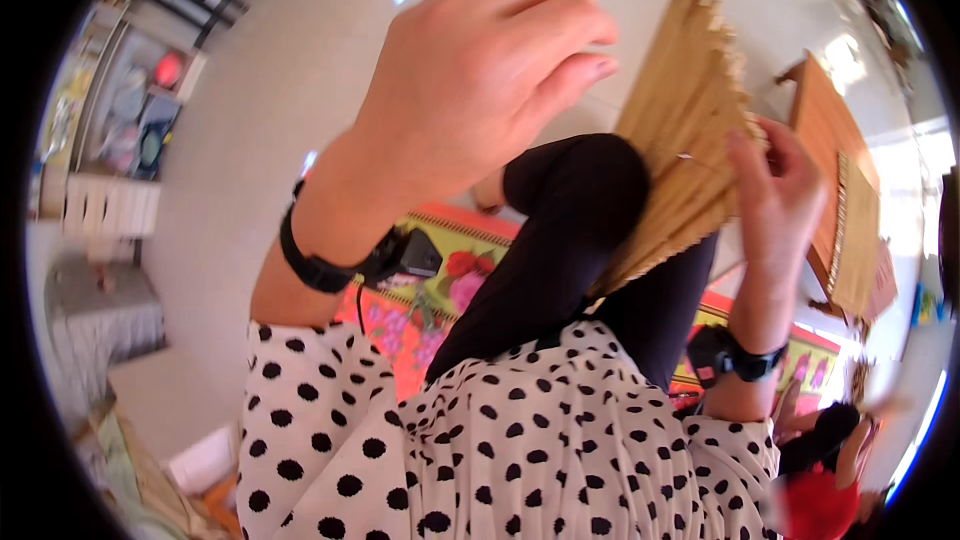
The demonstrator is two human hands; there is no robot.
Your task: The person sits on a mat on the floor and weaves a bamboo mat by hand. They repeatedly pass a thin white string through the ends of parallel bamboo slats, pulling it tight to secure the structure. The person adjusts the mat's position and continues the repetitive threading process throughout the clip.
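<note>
A tan mat of ribbed, straw-like strips [670, 130], with a rough, knotted-looking border, stands tilted over my knees. My right hand [780, 185] grips its right edge, thumb on the near face and fingers partly hidden behind. A tiny pale, shiny spot shows on the mat's face; it is too small to name. My left hand [490, 60] is raised to the left of the mat, apart from it. Its fingers are curled in toward the thumb, a ring on one of them. Anything fine held between those fingertips cannot be made out.
Under my legs lies a flowered floor mat [465, 275]. A low wooden table [830, 130] at the right bears another tan strip mat [855, 235]. Another person in red [825, 505] is at the lower right. Shelves [100, 100] and a cardboard box [170, 390] stand on the left.
</note>
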